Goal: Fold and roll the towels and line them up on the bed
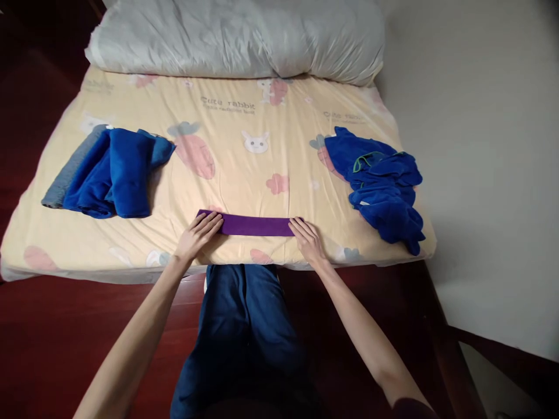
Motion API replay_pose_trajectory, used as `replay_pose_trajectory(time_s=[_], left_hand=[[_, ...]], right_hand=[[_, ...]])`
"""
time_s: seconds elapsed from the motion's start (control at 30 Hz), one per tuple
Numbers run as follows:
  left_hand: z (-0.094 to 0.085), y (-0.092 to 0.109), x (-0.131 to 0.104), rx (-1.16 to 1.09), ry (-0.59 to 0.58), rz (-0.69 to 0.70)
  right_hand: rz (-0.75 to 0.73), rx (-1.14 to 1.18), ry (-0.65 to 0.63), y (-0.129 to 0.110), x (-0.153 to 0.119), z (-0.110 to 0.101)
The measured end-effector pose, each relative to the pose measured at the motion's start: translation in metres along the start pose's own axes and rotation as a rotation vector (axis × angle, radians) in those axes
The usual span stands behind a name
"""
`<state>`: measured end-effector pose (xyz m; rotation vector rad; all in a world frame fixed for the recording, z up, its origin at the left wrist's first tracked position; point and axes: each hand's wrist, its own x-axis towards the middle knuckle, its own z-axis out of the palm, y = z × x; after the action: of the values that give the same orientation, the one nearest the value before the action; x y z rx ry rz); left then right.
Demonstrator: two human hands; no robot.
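A flat purple cloth (255, 226), folded into a long narrow strip, lies crosswise near the front edge of the bed. On its left end rests my left hand (201, 233), fingers stretched out flat over the fabric. My right hand (308, 237) lies the same way on the right end, fingers extended and touching it. Both thumbs are mostly hidden. Between the hands the strip's middle is fully visible and bends slightly.
Rolled blue cloths (128, 171) sit on the bed's left side beside a grey-blue roll (78, 169). Crumpled blue cloths (379, 186) lie at right. A grey-white quilt (236, 38) covers the back of the yellow bedsheet (236, 169). A wall (484, 174) stands at right.
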<state>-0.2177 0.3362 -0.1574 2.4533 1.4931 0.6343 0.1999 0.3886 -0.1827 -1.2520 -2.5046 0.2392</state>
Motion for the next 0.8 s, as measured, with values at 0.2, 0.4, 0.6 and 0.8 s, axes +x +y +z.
replay_pose_trajectory(time_s=[0.2,0.4,0.6,0.8], left_hand=[[0.027,0.111,-0.037,-0.296,0.423,-0.684],[0.047,0.129,0.015,-1.551,0.715,-1.276],[0.037,0.083,0.061,-1.698,1.090,-1.326],[0.010,0.084,0.079,-1.687,0.970,-1.148]], right_hand=[[0.065,0.221,-0.129,-0.011,0.010,-0.040],[0.090,0.304,-0.308,0.005,0.057,-0.046],[-0.061,0.149,-0.471,0.005,0.087,-0.032],[-0.014,0.173,-0.478,-0.011,0.093,-0.039]])
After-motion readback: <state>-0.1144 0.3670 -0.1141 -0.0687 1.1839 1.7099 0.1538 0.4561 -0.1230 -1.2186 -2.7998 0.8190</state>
